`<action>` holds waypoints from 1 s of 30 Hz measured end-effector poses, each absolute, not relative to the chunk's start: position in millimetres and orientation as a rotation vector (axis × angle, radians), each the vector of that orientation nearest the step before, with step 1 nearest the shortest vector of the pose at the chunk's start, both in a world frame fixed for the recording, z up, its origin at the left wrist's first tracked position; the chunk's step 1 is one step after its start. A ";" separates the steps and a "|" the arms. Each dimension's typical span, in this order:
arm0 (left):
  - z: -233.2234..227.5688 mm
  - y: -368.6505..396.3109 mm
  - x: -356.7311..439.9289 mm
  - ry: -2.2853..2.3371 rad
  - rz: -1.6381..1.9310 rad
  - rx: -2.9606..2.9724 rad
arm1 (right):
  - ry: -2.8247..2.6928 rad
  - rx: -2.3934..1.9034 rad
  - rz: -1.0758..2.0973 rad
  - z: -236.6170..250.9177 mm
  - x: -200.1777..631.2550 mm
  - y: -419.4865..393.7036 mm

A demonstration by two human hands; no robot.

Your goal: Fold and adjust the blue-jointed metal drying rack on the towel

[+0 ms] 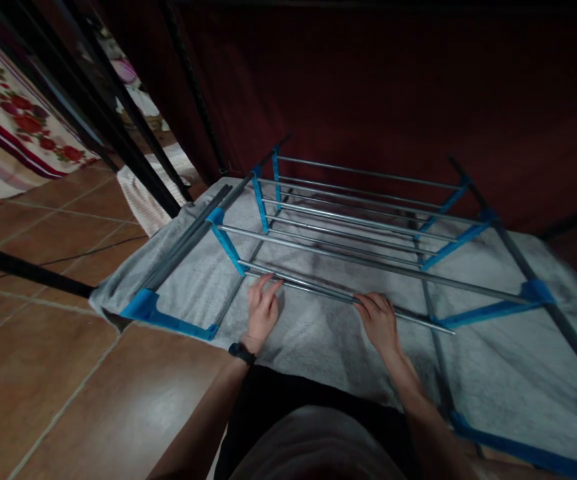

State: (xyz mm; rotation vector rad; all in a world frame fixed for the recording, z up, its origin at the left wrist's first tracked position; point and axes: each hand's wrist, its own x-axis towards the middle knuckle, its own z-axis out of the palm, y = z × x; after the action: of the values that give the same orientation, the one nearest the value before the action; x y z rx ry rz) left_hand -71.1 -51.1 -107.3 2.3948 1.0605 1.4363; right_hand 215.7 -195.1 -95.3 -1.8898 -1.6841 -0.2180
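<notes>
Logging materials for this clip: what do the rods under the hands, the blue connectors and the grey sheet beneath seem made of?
The rods, touched by the left hand and right hand, look like bare metal: thin, silvery, glinting. The blue connectors look like moulded plastic: flat colour, matte sheen. The grey sheet seems a soft fabric, probably towel or fleece: fuzzy nap, limp folded edges.
</notes>
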 end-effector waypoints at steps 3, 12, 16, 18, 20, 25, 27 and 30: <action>-94.6 -65.4 -48.8 0.850 1.323 2.581 | -1.663 -1.905 -0.205 -91.3 214.2 -193.6; -70.8 -62.1 8.4 0.500 0.793 2.832 | -1.621 -1.928 -0.168 -83.6 208.6 -192.2; -73.4 -55.8 18.1 0.531 0.716 2.824 | -1.610 -1.952 -0.140 -81.6 204.9 -193.3; -74.0 -52.9 20.1 0.543 0.736 2.808 | -1.578 -1.957 -0.143 -79.0 203.8 -195.0; -74.2 -50.2 21.2 0.539 0.768 2.797 | -1.511 -1.956 -0.169 -75.8 204.2 -198.9; -74.4 -45.4 23.0 0.542 0.849 2.768 | -1.150 -1.910 -0.301 -74.1 218.0 -223.2; -74.2 -44.2 23.4 0.522 0.867 2.772 | -0.932 -1.873 -0.343 -79.8 229.3 -237.3; -73.8 -42.9 23.8 0.509 0.882 2.770 | -0.556 -1.815 -0.338 -93.8 251.4 -257.1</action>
State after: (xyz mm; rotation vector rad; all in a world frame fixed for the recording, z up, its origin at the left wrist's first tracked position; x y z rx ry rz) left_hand 23.8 -42.9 -73.8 2.7700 0.5092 0.8824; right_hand 251.4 -257.1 -93.8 -1.8152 -0.5559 -0.3381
